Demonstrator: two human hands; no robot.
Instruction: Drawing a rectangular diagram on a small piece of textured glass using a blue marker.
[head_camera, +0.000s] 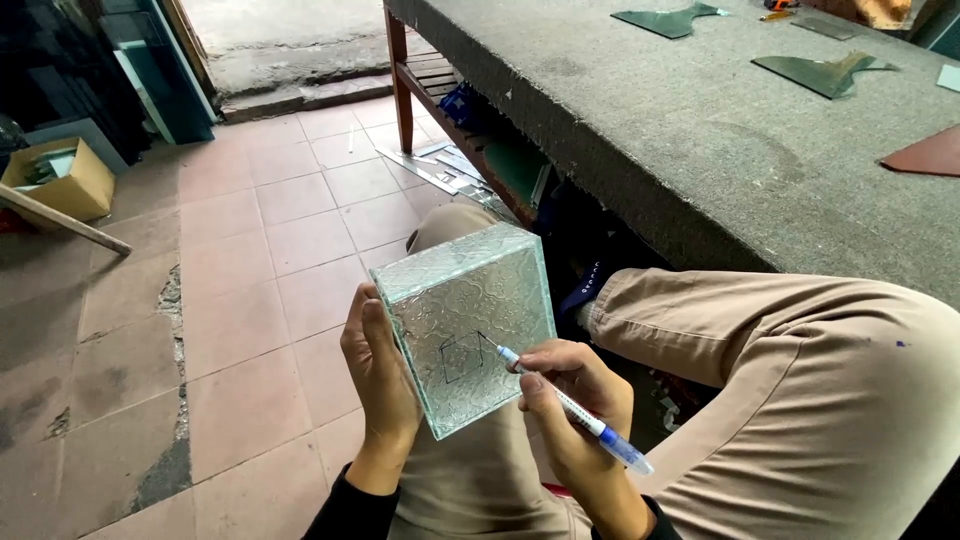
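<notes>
My left hand (380, 375) grips the left edge of a square pane of patterned, frosted glass (465, 325), held tilted over my lap. A dark outline is drawn near the pane's middle. My right hand (570, 400) holds a white and blue marker pen (575, 412), its tip touching the glass at the right end of the drawn outline. Both knees in tan trousers lie under and to the right of the pane.
A grey felt-covered workbench (700, 150) rises at the right, with cut glass pieces (825, 72) on top. Glass offcuts lie under the bench (440, 165). A tiled floor (250, 300) spreads left, with a cardboard box (55, 180) and a wooden stick (65, 222).
</notes>
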